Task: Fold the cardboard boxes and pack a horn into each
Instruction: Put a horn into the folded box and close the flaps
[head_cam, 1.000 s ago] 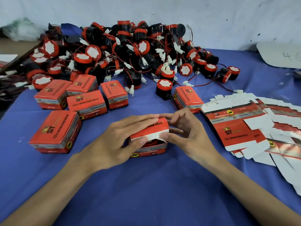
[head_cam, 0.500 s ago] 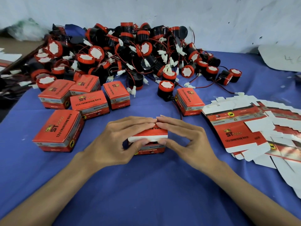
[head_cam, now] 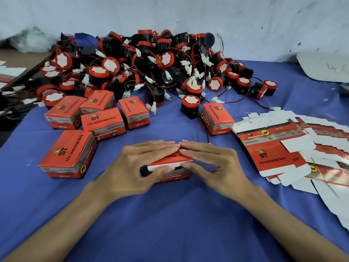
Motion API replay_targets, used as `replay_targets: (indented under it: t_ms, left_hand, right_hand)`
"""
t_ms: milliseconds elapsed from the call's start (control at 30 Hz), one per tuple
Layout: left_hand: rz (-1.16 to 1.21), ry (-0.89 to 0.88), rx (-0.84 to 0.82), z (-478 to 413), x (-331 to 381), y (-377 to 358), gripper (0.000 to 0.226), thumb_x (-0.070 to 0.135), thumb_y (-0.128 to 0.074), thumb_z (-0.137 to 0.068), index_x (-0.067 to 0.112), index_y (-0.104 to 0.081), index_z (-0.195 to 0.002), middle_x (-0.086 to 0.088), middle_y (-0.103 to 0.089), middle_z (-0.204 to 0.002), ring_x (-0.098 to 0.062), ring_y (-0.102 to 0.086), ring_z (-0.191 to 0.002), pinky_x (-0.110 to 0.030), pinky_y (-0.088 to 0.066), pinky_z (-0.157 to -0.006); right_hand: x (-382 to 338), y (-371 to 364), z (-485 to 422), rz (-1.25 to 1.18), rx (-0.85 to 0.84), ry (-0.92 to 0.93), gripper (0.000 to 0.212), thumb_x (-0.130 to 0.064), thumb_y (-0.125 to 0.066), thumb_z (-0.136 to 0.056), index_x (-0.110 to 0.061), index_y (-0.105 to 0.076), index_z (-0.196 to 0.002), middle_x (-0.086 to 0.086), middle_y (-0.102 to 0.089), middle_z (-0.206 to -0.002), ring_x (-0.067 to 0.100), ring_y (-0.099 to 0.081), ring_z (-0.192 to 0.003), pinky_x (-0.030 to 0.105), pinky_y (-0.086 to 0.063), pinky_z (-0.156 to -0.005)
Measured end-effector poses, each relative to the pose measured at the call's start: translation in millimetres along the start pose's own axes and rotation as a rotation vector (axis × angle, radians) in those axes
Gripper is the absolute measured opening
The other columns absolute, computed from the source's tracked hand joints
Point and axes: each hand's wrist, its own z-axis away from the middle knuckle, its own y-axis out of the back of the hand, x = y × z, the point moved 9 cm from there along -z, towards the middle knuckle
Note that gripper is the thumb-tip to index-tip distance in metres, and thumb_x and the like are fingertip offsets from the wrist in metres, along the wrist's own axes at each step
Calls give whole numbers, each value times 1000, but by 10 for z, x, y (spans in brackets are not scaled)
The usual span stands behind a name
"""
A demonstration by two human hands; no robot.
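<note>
Both my hands lie over the box [head_cam: 171, 161] I am closing. My left hand [head_cam: 139, 167] and right hand [head_cam: 213, 163] have flat, nearly straight fingers pressing on its red lid, the fingertips meeting above the middle. Both thumbs push at the white tuck flap along the near edge, and neither hand grips anything. The lid is not quite seated: a thin dark slit shows under the flap, and I cannot tell what is inside. The blue cloth [head_cam: 170, 224] on my side of the hands gives open room between my forearms. Just left of my left hand stands a big closed box [head_cam: 68, 154], near but not touching. Beyond that hand sits a cluster of closed boxes [head_cam: 103, 121], and beyond my right hand one more closed box [head_cam: 217, 118] with a single horn [head_cam: 190, 105] beside it. Close on my right a fanned stack of flat blanks [head_cam: 273, 148] runs off the frame's right edge. Farther out the horn pile [head_cam: 151, 63] fills the back, up to the white wall [head_cam: 188, 16]. A second ago the lid stood tilted up with the red horn showing beneath, and my right fingers were curled at the flap. Now the lid is lower and both hands are flattened on it — the box is in the same spot.
</note>
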Motion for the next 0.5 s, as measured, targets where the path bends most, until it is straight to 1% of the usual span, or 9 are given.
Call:
replay_targets:
  t_ms: [67, 133, 200, 267, 367, 500]
  left_hand:
    - [34, 42, -84, 12, -46, -55, 46, 36, -54, -94, 8, -53, -130, -3, -56, -135, -10, -50, -128, -26, -41, -106]
    - [39, 53, -142, 19, -66, -86, 48, 39, -50, -96, 10, -50, -134, -2, -52, -140, -10, -46, -132, -27, -40, -108]
    - [30, 39, -183, 20, -59, -106, 51, 38, -51, -95, 11, -46, -137, -1, -49, -143, -10, -44, -134, -29, -39, -109]
    - [-4, 6, -221, 25, -31, -140, 54, 37, -53, -94, 10, -43, -139, -1, -45, -146, -11, -40, -136, -30, -37, -110]
    - [-34, -14, -209, 19, -1, -141, 48, 29, -52, -95, 7, -47, -137, -2, -45, -145, -12, -40, -137, -31, -38, -110]
    - [-22, -15, -207, 0, 5, -127, 42, 23, -52, -95, 6, -50, -134, -3, -48, -143, -14, -41, -136, -34, -40, -109]
  right_hand:
    - [7, 14, 4, -8, 17, -13, 28, -11, -75, -75, -2, -72, -102, 8, -67, -112, 13, -64, -108, 28, -53, -91]
    - [24, 23, 10, -5, 22, -28, 28, -12, -75, -75, -3, -72, -102, 6, -67, -113, 12, -63, -109, 30, -53, -89]
    - [43, 39, 14, 9, 21, -45, 28, -14, -75, -76, -5, -72, -102, 5, -67, -114, 12, -64, -109, 34, -55, -86]
    - [38, 55, 15, 28, 12, -34, 28, -14, -75, -76, -6, -72, -102, 5, -66, -114, 13, -64, -108, 35, -55, -83]
    - [-34, 51, 19, 87, -33, 52, 25, -18, -71, -82, -5, -71, -104, 5, -63, -117, 15, -63, -110, 28, -52, -87]
    - [-128, -5, 27, 247, -76, 159, 30, -23, -64, -86, -2, -70, -106, 8, -61, -120, 22, -61, -113, 32, -52, -91]
